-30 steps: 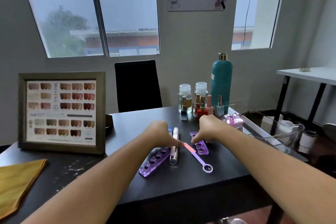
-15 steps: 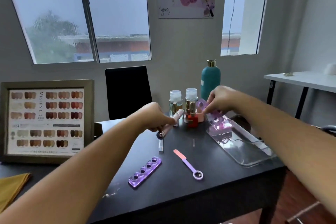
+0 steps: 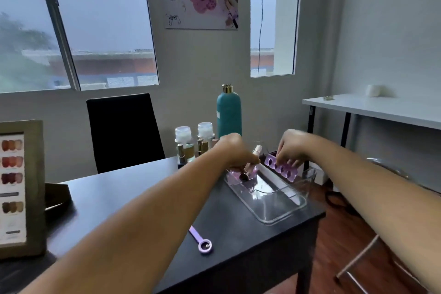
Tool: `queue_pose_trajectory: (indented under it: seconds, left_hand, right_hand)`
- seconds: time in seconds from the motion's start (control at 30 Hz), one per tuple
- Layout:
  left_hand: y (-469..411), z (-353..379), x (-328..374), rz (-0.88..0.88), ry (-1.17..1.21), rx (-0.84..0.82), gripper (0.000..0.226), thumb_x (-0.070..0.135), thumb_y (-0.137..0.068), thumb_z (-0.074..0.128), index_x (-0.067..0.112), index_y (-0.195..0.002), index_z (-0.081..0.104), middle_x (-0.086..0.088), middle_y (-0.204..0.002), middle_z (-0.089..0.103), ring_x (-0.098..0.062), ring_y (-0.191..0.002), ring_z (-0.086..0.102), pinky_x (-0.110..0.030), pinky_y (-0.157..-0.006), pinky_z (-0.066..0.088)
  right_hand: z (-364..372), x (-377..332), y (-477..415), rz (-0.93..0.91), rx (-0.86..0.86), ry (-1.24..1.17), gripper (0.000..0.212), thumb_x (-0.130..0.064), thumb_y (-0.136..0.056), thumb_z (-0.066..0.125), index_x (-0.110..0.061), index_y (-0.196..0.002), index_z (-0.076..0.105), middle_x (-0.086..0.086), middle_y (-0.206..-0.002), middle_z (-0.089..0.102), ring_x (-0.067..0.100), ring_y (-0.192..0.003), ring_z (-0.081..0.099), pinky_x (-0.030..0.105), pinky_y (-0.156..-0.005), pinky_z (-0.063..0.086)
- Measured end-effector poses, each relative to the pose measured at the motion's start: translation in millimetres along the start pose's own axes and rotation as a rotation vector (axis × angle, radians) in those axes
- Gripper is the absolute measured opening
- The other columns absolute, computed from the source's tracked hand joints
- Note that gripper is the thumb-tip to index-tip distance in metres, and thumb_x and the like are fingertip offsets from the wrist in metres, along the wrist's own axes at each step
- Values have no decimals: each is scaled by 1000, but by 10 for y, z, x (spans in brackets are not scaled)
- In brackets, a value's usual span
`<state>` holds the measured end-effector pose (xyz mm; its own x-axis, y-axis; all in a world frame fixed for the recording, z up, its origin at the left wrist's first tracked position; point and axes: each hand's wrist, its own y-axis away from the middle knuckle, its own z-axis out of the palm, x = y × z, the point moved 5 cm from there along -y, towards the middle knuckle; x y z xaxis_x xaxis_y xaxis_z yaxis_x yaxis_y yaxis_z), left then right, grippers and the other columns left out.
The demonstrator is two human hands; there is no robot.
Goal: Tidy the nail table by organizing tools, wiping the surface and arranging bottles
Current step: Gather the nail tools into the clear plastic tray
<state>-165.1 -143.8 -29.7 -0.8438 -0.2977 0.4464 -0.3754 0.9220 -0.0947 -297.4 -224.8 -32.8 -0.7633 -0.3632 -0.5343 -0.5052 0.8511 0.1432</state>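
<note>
Left grip [image 3: 235,150] holds rose tool [image 3: 251,165] slanting down-left; right grip [image 3: 292,148] pinches toe separator [image 3: 282,169] sloping down-right.

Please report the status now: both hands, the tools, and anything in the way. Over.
Left hand grips rose-gold tool over clear tray. Right hand holds purple toe separator at its far side. Purple file lies on table. Nothing blocks tray.

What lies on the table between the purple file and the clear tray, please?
Nothing: in the head view, only bare black table shows between the file and the tray.
</note>
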Motion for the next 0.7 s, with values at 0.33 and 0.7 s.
queue_pose_trajectory:
  seconds: [0.33, 0.7]
  left_hand:
    - [-87, 511, 133, 33, -218, -132, 34, 39, -74, 71, 13, -60, 53, 1, -54, 55, -13, -49, 55, -22, -45, 43]
    - [-109, 392, 202, 117, -314, -151, 39, 42, -71, 77, 7, -68, 60, 2, -58, 61, -11, -51, 60, -23, -58, 55]
  right_hand:
    - [241, 132, -63, 43, -107, 190, 23, -6, -77, 73, 7, -96, 70, 10, -68, 66, 24, -68, 70, 26, -57, 58]
    - [164, 98, -103, -29, 45, 198, 17, -4, -77, 73, 5, -91, 72, 18, -87, 75, 25, -70, 69, 37, -78, 60]
